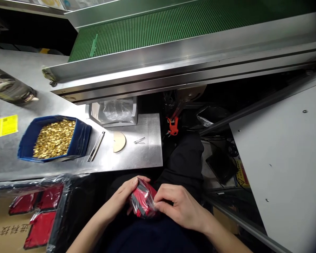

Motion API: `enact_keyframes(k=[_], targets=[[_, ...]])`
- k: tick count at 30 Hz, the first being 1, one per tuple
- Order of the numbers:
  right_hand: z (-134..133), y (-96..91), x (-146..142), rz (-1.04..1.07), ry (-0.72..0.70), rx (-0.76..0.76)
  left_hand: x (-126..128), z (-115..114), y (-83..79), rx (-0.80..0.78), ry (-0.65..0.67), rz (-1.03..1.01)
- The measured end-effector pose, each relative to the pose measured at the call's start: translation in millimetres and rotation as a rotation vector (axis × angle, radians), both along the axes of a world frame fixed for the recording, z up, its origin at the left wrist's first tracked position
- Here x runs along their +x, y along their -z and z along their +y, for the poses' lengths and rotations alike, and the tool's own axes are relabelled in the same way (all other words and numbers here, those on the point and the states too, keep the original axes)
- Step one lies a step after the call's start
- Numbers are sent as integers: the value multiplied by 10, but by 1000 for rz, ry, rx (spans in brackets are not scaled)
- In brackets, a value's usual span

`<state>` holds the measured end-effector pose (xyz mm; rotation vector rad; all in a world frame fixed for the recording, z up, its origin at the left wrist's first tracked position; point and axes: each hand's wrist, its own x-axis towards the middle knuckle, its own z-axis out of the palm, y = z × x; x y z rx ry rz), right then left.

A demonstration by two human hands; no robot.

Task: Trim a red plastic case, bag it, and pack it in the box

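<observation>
A red and dark grey item in a clear plastic bag (143, 199) is held over my lap. My left hand (129, 192) wraps round its left side, thumb on top. From the right, my right hand (175, 203) pinches the edge of the plastic between thumb and forefinger. What exactly the bagged item is, I cannot make out. Down to the left, several similar red packets (40, 228) lie in a cardboard box (5, 225) lined with plastic.
On the metal table (144, 154) stand a blue bin (81, 140) of small gold-coloured parts and a clear tray (133, 121) of plastic bags. A utility knife (96, 146) and a half-round disc (119, 142) lie nearby. A green conveyor belt (147, 31) runs behind; a white panel (287, 151) stands right.
</observation>
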<state>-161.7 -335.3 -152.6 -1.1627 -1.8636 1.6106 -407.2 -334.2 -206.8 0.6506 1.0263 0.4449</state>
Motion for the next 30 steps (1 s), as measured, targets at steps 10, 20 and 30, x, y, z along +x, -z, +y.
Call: enact_keyframes(k=[10,20,30], targets=[[-19,63,-284,466,453,-327,446,-139,-47,208,-59,0],[-23,292,-367,579,735,-777,99,-56,-162,1167,240,288],[-205,219,-254,53,407,-153,457,-64,-350,409,-311,281]])
